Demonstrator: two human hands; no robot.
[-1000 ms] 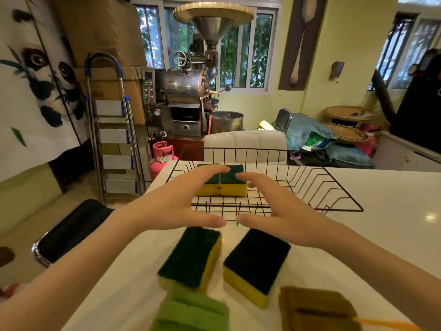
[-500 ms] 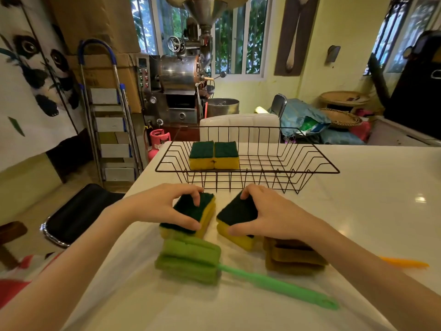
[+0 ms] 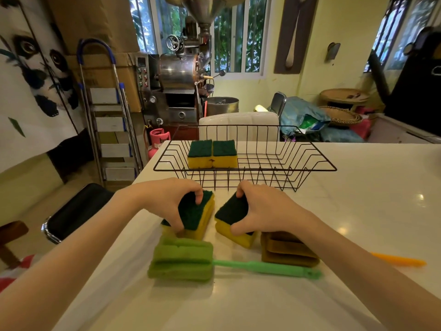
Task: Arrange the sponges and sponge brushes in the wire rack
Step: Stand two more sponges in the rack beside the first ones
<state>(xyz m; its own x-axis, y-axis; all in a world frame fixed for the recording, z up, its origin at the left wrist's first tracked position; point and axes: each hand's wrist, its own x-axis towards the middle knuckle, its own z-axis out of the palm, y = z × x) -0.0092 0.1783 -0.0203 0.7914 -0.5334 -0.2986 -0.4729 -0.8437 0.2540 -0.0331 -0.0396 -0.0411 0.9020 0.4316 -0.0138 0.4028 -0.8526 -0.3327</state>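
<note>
Both sponges (image 3: 194, 212) now tilted up in gripping hands (image 3: 167, 201)

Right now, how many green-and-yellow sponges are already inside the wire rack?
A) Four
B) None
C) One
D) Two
D: two sponges sit side by side in the wire rack, while the left hand and the right hand each grip another sponge on the table, outside the rack.
</note>
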